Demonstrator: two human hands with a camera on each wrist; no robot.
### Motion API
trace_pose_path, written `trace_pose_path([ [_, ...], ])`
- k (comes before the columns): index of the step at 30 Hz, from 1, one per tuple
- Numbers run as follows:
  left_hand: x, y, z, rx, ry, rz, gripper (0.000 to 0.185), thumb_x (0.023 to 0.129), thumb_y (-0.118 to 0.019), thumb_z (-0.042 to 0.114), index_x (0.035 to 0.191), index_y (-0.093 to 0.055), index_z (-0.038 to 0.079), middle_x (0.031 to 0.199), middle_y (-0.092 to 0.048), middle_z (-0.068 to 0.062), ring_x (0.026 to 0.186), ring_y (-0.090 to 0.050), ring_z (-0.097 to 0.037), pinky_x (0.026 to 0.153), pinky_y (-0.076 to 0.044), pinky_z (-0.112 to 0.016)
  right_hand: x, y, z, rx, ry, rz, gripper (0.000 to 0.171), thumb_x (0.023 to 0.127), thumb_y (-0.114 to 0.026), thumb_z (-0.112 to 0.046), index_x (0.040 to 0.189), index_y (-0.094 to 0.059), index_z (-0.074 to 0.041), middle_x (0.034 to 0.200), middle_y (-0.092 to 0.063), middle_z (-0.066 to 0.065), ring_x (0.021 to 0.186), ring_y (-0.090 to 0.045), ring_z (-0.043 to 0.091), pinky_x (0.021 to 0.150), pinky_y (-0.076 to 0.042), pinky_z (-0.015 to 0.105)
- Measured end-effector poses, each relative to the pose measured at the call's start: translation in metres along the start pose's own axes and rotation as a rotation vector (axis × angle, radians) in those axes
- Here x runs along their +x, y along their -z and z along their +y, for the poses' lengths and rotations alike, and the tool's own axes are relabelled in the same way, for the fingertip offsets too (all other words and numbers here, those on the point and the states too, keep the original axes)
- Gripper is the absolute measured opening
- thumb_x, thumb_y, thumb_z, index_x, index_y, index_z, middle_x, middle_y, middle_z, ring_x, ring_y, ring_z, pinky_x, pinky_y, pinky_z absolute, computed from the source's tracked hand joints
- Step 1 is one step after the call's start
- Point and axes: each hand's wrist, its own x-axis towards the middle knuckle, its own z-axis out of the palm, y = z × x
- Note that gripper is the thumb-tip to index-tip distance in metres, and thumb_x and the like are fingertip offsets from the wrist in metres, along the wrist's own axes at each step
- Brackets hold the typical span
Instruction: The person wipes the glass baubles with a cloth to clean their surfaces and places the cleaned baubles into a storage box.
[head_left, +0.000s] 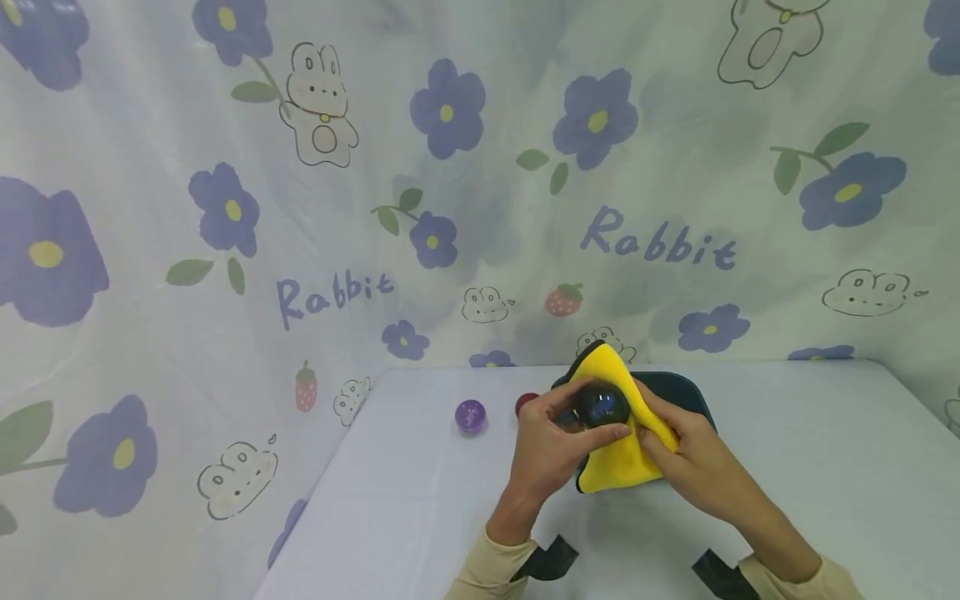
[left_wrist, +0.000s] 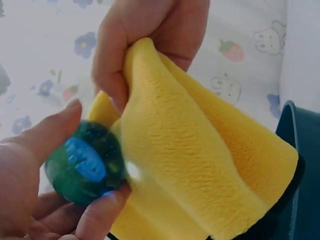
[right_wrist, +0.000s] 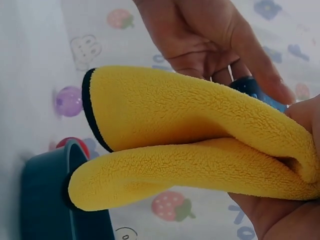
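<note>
My left hand [head_left: 551,442] holds a dark, glossy ball [head_left: 603,405] between thumb and fingers, raised over the table. In the left wrist view the ball [left_wrist: 85,162] looks see-through green with a bright blue patch. Pinched in my right hand [head_left: 693,454] is a folded yellow plush cloth [head_left: 622,462] with a black edge. The cloth [left_wrist: 175,145] lies right against the ball's side and hangs down past it. From the right wrist, the cloth [right_wrist: 165,110] covers much of the ball and part of the left hand [right_wrist: 210,40].
Behind the hands stands a dark teal bin [head_left: 678,387], partly hidden by the cloth. To its left on the white table [head_left: 405,500] are a red ball [head_left: 527,403], half covered by the left hand, and a purple ball [head_left: 471,417]. A flower-and-rabbit curtain [head_left: 510,208] hangs behind.
</note>
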Motion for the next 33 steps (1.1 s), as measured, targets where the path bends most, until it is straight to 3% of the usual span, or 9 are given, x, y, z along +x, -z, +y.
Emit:
trace_pose_path([
  [7,-0.001,-0.001,-0.002,-0.040,-0.003,0.040,0.053,0.083,-0.089,0.027,0.131,-0.070,0.019,0.127,-0.074,-0.004,0.113,-0.073,-0.015,0.093,-0.061,-0.029,0.000,-0.002,-0.003,0.000,-0.016,0.000,0.061,0.101,-0.060,-0.005,0.157,-0.037,0.004,0.121,-0.068,0.022,0.077,-0.064,0.005,0.067,-0.060,0.020],
  [13,-0.001,0.000,-0.003,-0.031,0.021,0.018,0.055,0.083,-0.089,0.027,0.134,-0.069,0.020,0.129,-0.072,-0.003,0.114,-0.072,-0.014,0.097,-0.060,-0.029,0.000,-0.002,-0.004,-0.016,-0.011,0.007,0.060,0.101,-0.060,-0.004,0.156,-0.038,0.004,0.114,-0.070,0.020,0.074,-0.062,0.004,0.062,-0.060,0.022],
  [24,0.001,0.003,-0.005,0.092,0.085,-0.010,0.060,0.082,-0.089,0.031,0.135,-0.067,0.017,0.127,-0.072,-0.001,0.109,-0.070,-0.010,0.097,-0.058,-0.025,-0.004,0.005,-0.010,-0.061,0.003,0.033,0.059,0.098,-0.060,0.001,0.155,-0.043,0.000,0.120,-0.071,0.024,0.066,-0.058,0.003,0.053,-0.054,0.021],
  [29,0.001,0.005,-0.002,0.132,0.104,-0.063,0.062,0.081,-0.090,0.031,0.136,-0.067,0.017,0.124,-0.074,0.001,0.108,-0.070,-0.007,0.096,-0.059,-0.029,-0.006,0.007,-0.013,-0.085,-0.003,0.049,0.061,0.096,-0.059,0.004,0.155,-0.046,-0.005,0.118,-0.071,0.020,0.065,-0.057,0.003,0.054,-0.053,0.020],
  [33,0.001,0.006,0.000,0.171,0.100,-0.094,0.058,0.080,-0.090,0.031,0.133,-0.070,0.020,0.125,-0.075,0.005,0.105,-0.070,-0.004,0.093,-0.059,-0.026,-0.007,0.006,-0.014,-0.115,0.045,0.077,0.060,0.094,-0.061,0.006,0.152,-0.051,-0.007,0.120,-0.071,0.019,0.069,-0.057,0.002,0.058,-0.054,0.019],
])
